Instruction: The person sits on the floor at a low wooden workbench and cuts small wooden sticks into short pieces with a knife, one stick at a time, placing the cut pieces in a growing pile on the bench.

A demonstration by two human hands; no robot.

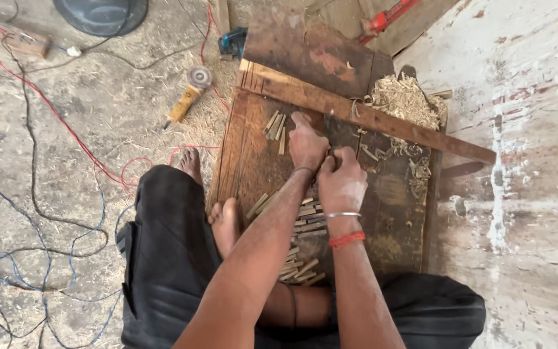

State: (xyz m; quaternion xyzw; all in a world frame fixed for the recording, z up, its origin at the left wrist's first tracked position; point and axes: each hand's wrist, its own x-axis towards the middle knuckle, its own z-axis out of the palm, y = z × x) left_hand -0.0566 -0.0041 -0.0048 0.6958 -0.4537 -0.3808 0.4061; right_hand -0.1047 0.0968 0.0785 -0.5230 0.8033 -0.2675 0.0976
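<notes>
Head view: my left hand (307,143) presses flat on the wooden board (253,148), my right hand (341,181) beside it fisted, its grip's contents hidden, wooden pegs (305,220) below.

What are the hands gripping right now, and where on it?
Both the left hand and the right hand close together over something small on the dark wooden board. The fingers hide it, so the thing and the hold point cannot be told.

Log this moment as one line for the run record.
left hand: pressed on wooden board | right hand: fisted beside it, contents hidden | small wood pieces: piled beneath wrists | shavings: far corner
</notes>
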